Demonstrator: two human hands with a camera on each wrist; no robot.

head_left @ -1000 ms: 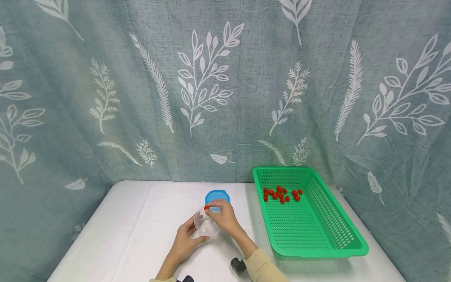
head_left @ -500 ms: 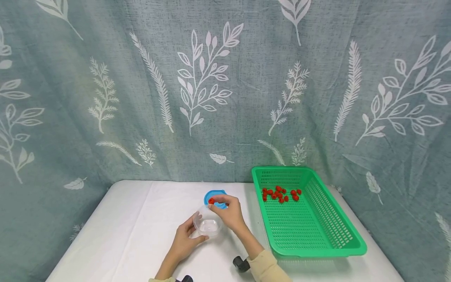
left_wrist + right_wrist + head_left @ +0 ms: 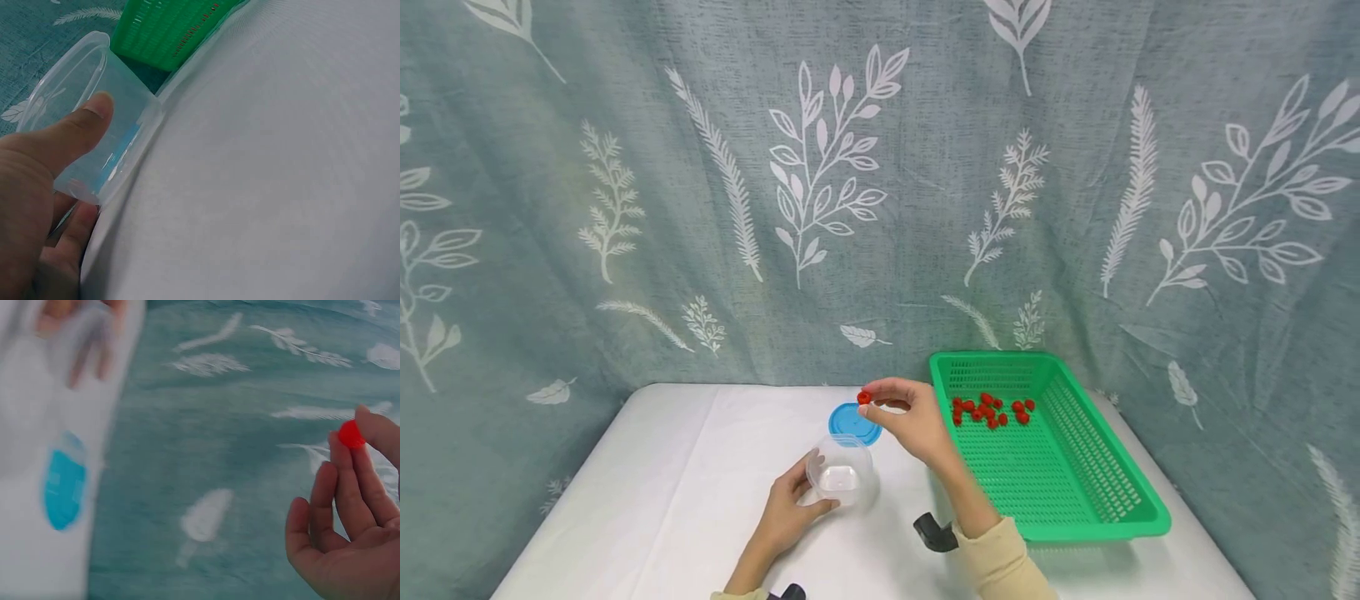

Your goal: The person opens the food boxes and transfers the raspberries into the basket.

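My left hand [image 3: 787, 514] grips a clear plastic tub [image 3: 839, 475] by its side, with the thumb lying along the wall in the left wrist view. Through the tub's walls no contents show in the head view. Between thumb and fingertips my right hand [image 3: 917, 421] pinches a small red raspberry [image 3: 864, 398], held up beyond the tub. Under it in the head view lies a round blue lid [image 3: 854, 425] on the white table. The raspberry is also plain in the right wrist view, a bright red raspberry [image 3: 352, 434] at the fingertips.
A green perforated basket [image 3: 1060, 500] stands at the right of the white-covered table [image 3: 700, 483], with several raspberries [image 3: 985, 410] toward its far left. A patterned grey-green curtain [image 3: 715, 208] hangs behind the table and at its sides.
My right hand has moved up and to the right, away from the tub, with the raspberry still pinched. The left hand keeps its hold on the tub. The head view has shifted slightly.
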